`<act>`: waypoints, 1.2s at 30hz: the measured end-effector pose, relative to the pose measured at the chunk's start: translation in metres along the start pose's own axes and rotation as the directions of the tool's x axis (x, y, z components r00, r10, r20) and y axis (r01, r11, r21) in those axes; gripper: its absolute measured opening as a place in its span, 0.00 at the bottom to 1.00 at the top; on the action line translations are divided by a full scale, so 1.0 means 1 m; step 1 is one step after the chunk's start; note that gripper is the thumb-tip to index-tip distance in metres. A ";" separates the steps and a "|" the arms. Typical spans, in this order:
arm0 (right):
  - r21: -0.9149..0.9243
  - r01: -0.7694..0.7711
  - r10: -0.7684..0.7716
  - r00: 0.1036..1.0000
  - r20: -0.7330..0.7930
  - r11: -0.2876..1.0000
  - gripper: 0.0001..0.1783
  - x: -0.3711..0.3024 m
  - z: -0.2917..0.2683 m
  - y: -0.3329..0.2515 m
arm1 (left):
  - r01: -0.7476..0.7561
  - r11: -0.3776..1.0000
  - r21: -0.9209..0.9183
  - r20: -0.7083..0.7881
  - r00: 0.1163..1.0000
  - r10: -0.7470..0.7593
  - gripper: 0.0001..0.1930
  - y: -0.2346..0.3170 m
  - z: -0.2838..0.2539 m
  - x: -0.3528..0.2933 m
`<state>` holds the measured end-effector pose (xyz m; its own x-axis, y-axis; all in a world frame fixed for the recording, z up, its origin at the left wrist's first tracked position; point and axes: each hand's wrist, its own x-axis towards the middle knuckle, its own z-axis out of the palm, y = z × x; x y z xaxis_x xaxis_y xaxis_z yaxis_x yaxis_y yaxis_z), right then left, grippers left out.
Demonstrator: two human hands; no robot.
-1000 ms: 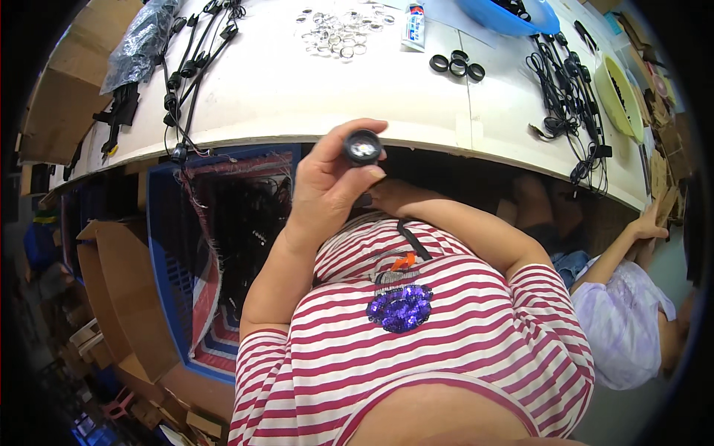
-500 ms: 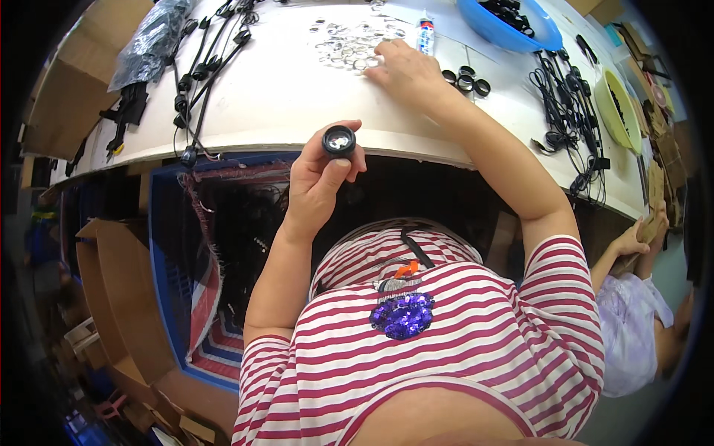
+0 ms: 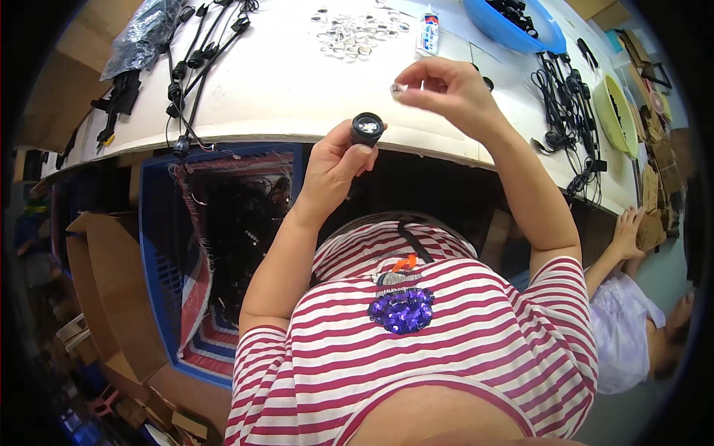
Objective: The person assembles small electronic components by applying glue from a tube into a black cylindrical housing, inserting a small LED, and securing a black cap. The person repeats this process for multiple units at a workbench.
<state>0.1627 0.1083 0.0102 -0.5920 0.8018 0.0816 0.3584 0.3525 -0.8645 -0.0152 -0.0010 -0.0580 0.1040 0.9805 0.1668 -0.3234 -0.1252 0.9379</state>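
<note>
My left hand (image 3: 335, 167) is wrapped round a short black cylinder (image 3: 367, 139), held upright near the table's front edge. Its round top faces up and shows a bright, glassy inside. To the right and slightly farther off, my right hand (image 3: 460, 93) pinches a small, clear, shiny piece (image 3: 398, 88) between thumb and fingertip, off the table. Beyond the hands lie several small clear lens-like discs (image 3: 353, 37), scattered loosely. A white, blue and red tube (image 3: 428, 36) stands out beside them. Black rings (image 3: 487, 82) are mostly hidden behind my right hand.
A blue bowl (image 3: 552, 39) of black parts sits at the far right, near bundled black cables (image 3: 558, 104) and a yellow-green basin (image 3: 628, 123). More cables (image 3: 197, 59) lie left. A blue crate (image 3: 152, 245) stands below the table. Another person's hand (image 3: 627, 234) shows at right.
My right hand has drawn back from the clear discs toward me, with one small piece in its pinch. My left hand has shifted right and slightly up with the black cylinder.
</note>
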 end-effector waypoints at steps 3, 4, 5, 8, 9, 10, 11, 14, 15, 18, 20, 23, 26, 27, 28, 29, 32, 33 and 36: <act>-0.003 0.228 -0.227 0.970 0.086 0.974 0.11 -0.021 0.002 -0.028 | -0.011 1.000 -0.017 0.009 1.000 0.011 0.23 -0.009 0.006 0.002; -0.022 0.282 -0.279 0.955 0.105 0.959 0.12 -0.024 0.003 -0.031 | -0.007 1.000 -0.028 0.006 1.000 0.007 0.23 -0.008 0.009 0.002; -0.007 0.234 -0.231 0.965 0.123 0.972 0.12 -0.025 0.002 -0.034 | -0.004 0.999 -0.039 0.005 1.000 0.004 0.22 -0.008 0.010 0.003; 0.009 0.195 -0.194 0.969 0.150 0.981 0.13 -0.029 -0.003 -0.028 | 0.011 0.999 -0.035 0.030 1.000 -0.010 0.19 -0.009 0.014 0.003; 0.028 0.173 -0.175 0.973 0.153 0.985 0.13 -0.030 -0.003 -0.027 | 0.020 0.999 -0.029 0.032 0.999 -0.019 0.18 -0.010 0.015 0.003; 0.046 0.150 -0.156 0.975 0.157 0.988 0.13 -0.032 -0.003 -0.027 | 0.028 0.999 -0.022 0.034 0.999 -0.027 0.17 -0.011 0.017 0.003; 0.061 0.130 -0.138 0.978 0.158 0.990 0.13 -0.033 -0.005 -0.027 | 0.034 0.999 -0.016 0.039 0.999 -0.033 0.16 -0.010 0.019 0.004; 0.096 0.131 -0.146 0.974 0.172 0.987 0.13 -0.035 -0.004 -0.027 | 0.055 0.996 0.077 0.039 0.998 -0.058 0.14 -0.013 0.020 0.001; 0.047 0.160 -0.166 0.969 0.182 0.986 0.14 -0.036 -0.004 -0.024 | 0.043 0.995 0.086 0.045 0.998 -0.047 0.15 -0.013 0.021 0.001; 0.031 0.084 -0.088 0.975 0.204 0.996 0.15 -0.039 -0.008 -0.030 | 0.033 0.996 0.079 0.029 0.999 -0.035 0.17 -0.015 0.020 -0.004; 0.060 0.120 -0.125 0.989 0.078 0.991 0.16 -0.035 -0.024 -0.009 | 0.026 0.999 0.041 0.001 1.000 -0.026 0.20 -0.011 0.022 -0.004; -0.377 0.027 -0.139 0.952 -0.274 0.926 0.16 -0.029 -0.062 0.029 | 0.021 0.999 0.031 -0.009 1.000 -0.021 0.22 -0.010 0.013 -0.004; -0.604 -0.173 -0.059 0.937 -0.345 0.778 0.16 -0.034 -0.086 0.064 | 0.032 0.999 -0.001 -0.024 0.999 -0.032 0.21 -0.011 0.009 -0.005; -0.601 -0.206 -0.016 0.939 -0.343 0.772 0.17 -0.035 -0.085 0.073 | 0.038 0.999 -0.007 -0.024 0.999 -0.038 0.21 -0.012 0.009 -0.006; -0.574 -0.222 0.022 0.942 -0.334 0.788 0.17 -0.035 -0.085 0.078 | 0.038 0.999 -0.027 -0.015 0.999 -0.039 0.19 -0.013 0.009 -0.005; -0.544 -0.235 0.058 0.945 -0.321 0.805 0.17 -0.035 -0.084 0.080 | 0.039 0.998 -0.046 -0.010 0.999 -0.040 0.17 -0.013 0.009 -0.006; -0.545 -0.212 0.017 0.940 -0.340 0.811 0.18 -0.035 -0.084 0.087 | 0.046 0.999 -0.020 -0.007 0.999 -0.046 0.17 -0.011 0.012 -0.007; -0.555 -0.203 -0.011 0.934 -0.358 0.807 0.18 -0.037 -0.083 0.084 | 0.049 0.999 0.003 -0.014 0.999 -0.049 0.18 -0.009 0.014 -0.007; -0.256 -0.109 0.028 0.953 -0.300 0.961 0.17 -0.050 -0.066 0.035 | 0.083 0.996 0.046 -0.007 0.997 -0.083 0.16 -0.007 0.021 -0.006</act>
<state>0.2518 0.1124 0.0088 -0.3375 0.9193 0.2024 0.5933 0.3747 -0.7125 0.0060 -0.0094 -0.0588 0.1237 0.9885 0.0866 -0.2702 -0.0504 0.9615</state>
